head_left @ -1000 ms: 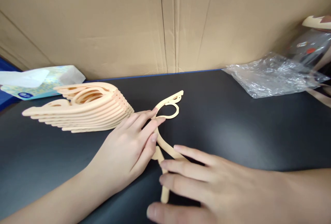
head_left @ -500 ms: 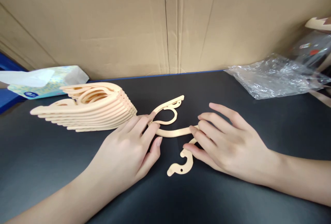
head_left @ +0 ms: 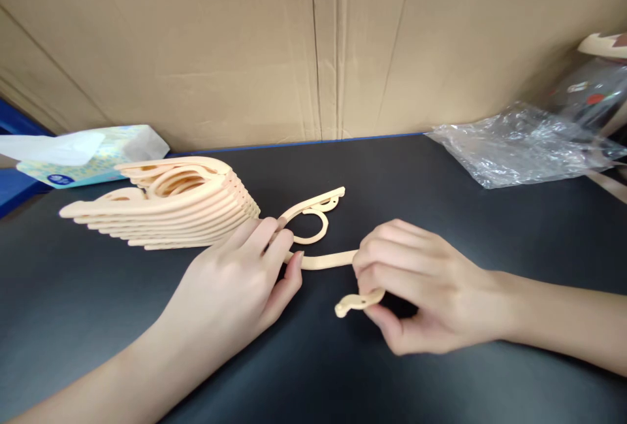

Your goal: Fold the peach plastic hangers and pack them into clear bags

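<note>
A cream plastic folding clothes hanger [head_left: 328, 260] lies low over the black table between my hands, one curved arm and a round loop showing behind. My left hand [head_left: 240, 274] grips its left bend, the thumb in front and the fingers over the top. Curled round the hanger's right end is my right hand [head_left: 426, 287], its thumb beneath a small curved piece [head_left: 355, 302] with a hole that sticks out toward me. Where that piece meets the hanger is hidden by my fingers. A neat stack of similar cream hangers [head_left: 181, 215] rests just left of my left hand.
A tissue pack [head_left: 98, 153] sits behind the stack at the back left. Crumpled clear plastic film [head_left: 509, 143] lies at the back right. Cardboard [head_left: 220, 51] stands upright along the table's [head_left: 392, 176] far edge.
My right hand has closed from spread fingers onto the hanger's right end and tilted the small curved piece up. The hanger has shifted slightly toward me; my left hand keeps its hold.
</note>
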`<act>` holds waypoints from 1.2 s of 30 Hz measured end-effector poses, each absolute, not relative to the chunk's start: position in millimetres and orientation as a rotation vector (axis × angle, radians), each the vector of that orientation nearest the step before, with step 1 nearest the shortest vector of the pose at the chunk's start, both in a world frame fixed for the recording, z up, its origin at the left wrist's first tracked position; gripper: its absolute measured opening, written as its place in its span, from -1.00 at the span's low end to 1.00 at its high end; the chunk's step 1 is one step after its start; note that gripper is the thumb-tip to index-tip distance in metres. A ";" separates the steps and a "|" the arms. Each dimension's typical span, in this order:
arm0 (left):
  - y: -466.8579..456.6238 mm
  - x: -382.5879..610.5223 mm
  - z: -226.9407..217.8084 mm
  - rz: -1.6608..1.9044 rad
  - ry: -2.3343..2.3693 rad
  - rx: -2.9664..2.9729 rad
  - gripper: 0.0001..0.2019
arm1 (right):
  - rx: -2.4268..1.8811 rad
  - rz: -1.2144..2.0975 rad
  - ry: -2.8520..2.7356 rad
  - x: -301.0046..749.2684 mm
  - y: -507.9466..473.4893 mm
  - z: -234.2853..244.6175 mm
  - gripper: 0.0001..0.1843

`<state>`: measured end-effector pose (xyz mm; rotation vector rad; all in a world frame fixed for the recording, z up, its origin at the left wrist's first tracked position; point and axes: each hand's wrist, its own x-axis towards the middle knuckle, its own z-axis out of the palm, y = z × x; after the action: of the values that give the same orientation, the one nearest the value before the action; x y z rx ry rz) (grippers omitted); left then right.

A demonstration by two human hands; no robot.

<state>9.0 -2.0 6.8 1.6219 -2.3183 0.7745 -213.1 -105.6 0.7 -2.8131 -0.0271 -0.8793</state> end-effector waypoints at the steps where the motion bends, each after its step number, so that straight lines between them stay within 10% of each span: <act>1: -1.7 9.0 6.6 0.799 -2.311 1.619 -0.76 | -2.760 -0.936 0.039 -213.1 -106.8 0.9 -0.83; 12: -0.1 2.4 11.1 0.971 -2.310 1.582 -0.80 | -2.843 -0.692 0.708 -218.2 -153.0 -3.0 -0.85; 22: 0.5 11.9 -8.6 0.064 -2.417 1.465 -0.58 | -2.831 -0.858 0.589 -219.7 -150.5 -7.8 -0.86; 36: -0.3 12.8 -11.5 0.051 -2.387 1.475 -0.68 | -2.848 -0.639 0.547 -217.9 -149.0 -5.2 -0.70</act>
<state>12.8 -0.3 -11.5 1.4752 -2.3869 0.0510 -217.9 -149.0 -5.2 -2.8481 0.5472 -0.6387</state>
